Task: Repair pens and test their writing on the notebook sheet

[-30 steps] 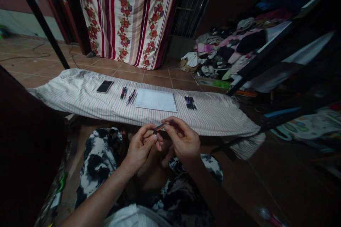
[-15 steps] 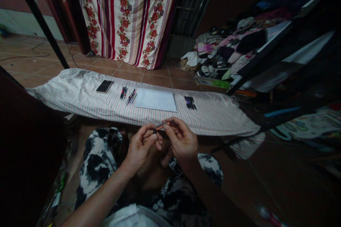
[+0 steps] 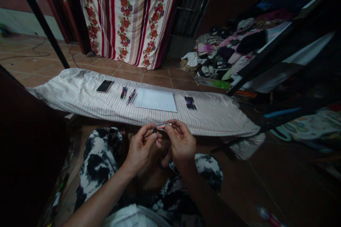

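Observation:
Between my two hands, above my lap and close to the near edge of the cloth-covered surface, is a slim pen (image 3: 161, 126) with an orange side and a shiny barrel. My left hand (image 3: 140, 146) pinches its dark end between thumb and fingers; whether that black piece is a separate cap I cannot tell. The other end is gripped by my right hand (image 3: 182, 142), which hides the tip. Beyond my hands lies an open spiral notebook (image 3: 156, 100). Several pens (image 3: 131, 97) lie to its left, and a row of dark pens (image 3: 190, 103) to its right.
A striped cloth (image 3: 213, 113) covers the low surface. On its left part rests a phone (image 3: 105, 86). A floral curtain (image 3: 128, 17) hangs behind, and a heap of clothes (image 3: 226, 49) is at the back right. Black poles (image 3: 39, 21) stand at the sides.
The pen has turned slightly in my fingers, so its barrel now catches the light. My right hand has shifted a little to the left; the things on the cloth are unmoved.

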The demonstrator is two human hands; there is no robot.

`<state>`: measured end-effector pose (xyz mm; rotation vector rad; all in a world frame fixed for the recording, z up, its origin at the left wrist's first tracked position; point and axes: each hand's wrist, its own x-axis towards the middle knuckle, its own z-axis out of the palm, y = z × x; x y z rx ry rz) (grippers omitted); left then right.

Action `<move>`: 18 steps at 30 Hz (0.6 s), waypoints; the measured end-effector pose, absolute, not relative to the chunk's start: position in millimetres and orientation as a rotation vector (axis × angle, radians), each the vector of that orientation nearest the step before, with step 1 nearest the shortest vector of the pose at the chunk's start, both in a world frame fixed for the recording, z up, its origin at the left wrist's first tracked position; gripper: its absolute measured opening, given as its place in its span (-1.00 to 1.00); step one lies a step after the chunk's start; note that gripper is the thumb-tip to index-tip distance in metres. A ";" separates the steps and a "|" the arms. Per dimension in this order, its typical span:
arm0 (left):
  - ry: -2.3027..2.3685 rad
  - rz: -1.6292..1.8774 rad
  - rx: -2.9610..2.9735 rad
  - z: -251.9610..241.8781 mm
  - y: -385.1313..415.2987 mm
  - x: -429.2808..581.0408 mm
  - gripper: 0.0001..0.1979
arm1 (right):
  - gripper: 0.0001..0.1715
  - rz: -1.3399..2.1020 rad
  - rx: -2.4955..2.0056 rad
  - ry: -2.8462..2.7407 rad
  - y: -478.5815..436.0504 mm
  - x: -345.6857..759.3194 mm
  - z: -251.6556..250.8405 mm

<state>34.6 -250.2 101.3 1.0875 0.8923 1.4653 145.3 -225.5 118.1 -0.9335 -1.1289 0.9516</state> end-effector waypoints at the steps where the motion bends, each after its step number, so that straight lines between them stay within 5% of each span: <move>1: 0.910 1.470 1.091 101.9 -250.4 34.8 -0.76 | -0.85 0.947 -0.926 -1.112 -225.4 144.5 116.6; 18: 0.986 1.440 1.186 98.8 -252.5 30.6 -0.77 | -0.88 0.932 -0.921 -1.188 -225.3 146.4 118.5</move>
